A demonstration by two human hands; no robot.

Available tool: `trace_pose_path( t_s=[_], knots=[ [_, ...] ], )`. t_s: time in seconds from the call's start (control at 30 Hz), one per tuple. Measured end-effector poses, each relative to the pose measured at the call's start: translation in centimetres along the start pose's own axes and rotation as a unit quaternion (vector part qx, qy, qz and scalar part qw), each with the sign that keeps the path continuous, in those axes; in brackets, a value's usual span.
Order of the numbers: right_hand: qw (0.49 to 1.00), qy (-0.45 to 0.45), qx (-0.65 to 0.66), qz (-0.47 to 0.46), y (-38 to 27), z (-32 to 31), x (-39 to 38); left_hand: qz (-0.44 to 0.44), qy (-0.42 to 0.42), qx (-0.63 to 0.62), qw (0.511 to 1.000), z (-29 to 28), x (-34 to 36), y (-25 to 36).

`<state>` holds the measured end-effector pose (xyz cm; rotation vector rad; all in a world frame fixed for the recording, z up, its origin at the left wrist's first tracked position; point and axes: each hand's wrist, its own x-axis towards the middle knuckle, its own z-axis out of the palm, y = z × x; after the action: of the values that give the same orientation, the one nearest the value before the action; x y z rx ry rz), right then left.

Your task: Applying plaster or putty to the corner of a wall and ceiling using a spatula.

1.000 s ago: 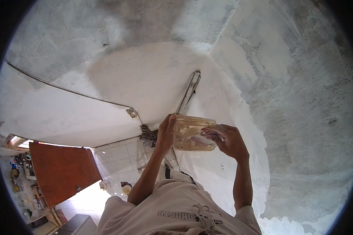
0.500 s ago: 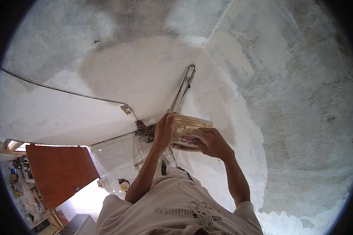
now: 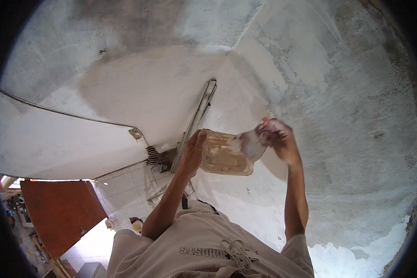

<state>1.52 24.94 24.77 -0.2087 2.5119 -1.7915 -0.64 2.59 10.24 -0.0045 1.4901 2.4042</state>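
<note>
My left hand grips the near-left edge of a shallow, rectangular see-through plastic tub, smeared inside with pale, pasty filler. To the right of it, my right hand is closed around a putty knife with a reddish handle end. The broad blade overlaps the tub's upper right corner in view; motion blurs it, and whether it touches the rim I cannot tell. Beyond both hands rises a wall, part bare grey and part coated with whitish plaster.
A long metal bar leans in the corner. To its left, a cable runs along the wall to a small box, near a striped cloth. A reddish-brown door stands at lower left beside the tiled floor.
My right hand has lifted the putty knife out of the tub and swung it up and to the right. My left hand keeps hold of the tub. The view has shifted slightly.
</note>
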Motion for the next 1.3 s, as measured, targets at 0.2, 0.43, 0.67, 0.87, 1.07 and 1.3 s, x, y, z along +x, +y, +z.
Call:
trace_pose_path(
  t_s=[0.2,0.43,0.67,0.87,1.07,1.3],
  knots=[
    [0.915,0.085,-0.378,-0.112,-13.1,-4.7,4.5,0.003,-0.007,-0.025,1.000,1.1,1.2,1.0],
    [0.562,-0.067,-0.779,-0.269,-17.5,-5.0,16.5,-0.006,0.031,-0.003,0.999,1.1,0.6,1.5],
    [0.366,-0.178,-0.886,-0.224,-8.8,-7.8,18.1,-0.004,0.066,-0.066,0.996,-0.7,-0.3,-0.6],
    [0.414,-0.178,-0.865,-0.220,-9.6,-8.2,11.8,0.017,0.131,-0.103,0.986,-2.7,-0.9,-1.3],
    [0.464,-0.161,-0.850,-0.190,-12.6,-3.2,16.6,0.017,0.158,-0.108,0.981,-3.2,-1.6,-1.5],
    [0.389,-0.184,-0.855,-0.288,-7.1,-4.9,27.0,0.027,0.136,-0.118,0.983,-2.3,-1.4,-2.0]
  ],
)
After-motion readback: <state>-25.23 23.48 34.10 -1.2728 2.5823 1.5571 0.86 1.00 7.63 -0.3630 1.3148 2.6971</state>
